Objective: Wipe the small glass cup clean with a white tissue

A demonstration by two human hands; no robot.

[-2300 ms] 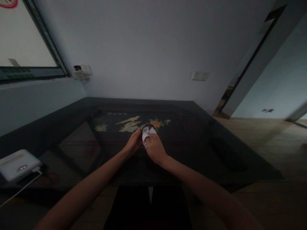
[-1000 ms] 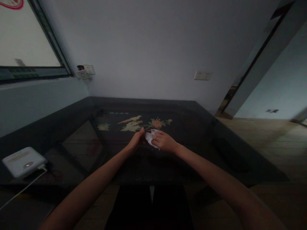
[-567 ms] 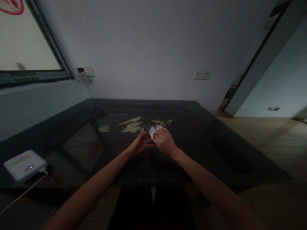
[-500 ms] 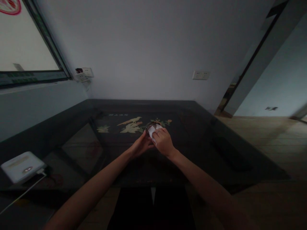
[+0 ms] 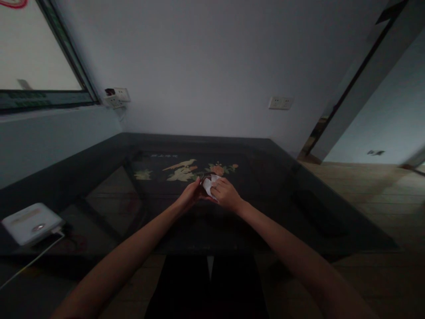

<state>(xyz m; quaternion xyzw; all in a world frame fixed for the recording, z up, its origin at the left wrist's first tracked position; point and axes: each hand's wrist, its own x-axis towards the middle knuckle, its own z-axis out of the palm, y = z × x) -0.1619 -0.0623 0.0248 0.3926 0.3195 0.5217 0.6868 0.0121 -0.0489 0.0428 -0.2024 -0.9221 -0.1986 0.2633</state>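
Over the middle of the dark table (image 5: 265, 177), my left hand (image 5: 190, 195) is closed round the side of a small, dark, shiny round dish (image 5: 202, 179). Its exact kind is hard to make out in the dim light. My right hand (image 5: 227, 195) pinches a crumpled white tissue (image 5: 208, 184), pressed to the dish's inside and near rim. The tissue and the right fingers hide part of the dish.
A white box (image 5: 31, 223) with a plugged-in cable stands at the table's left. A dark flat object (image 5: 318, 212) lies on the right. Gold bird and flower pictures (image 5: 181, 170) decorate the tabletop. Wall sockets (image 5: 280, 103) are behind.
My left hand has shifted slightly up and left round the dish, and the dish has tilted or turned a little. The tissue stays in my right hand. The view has moved slightly.
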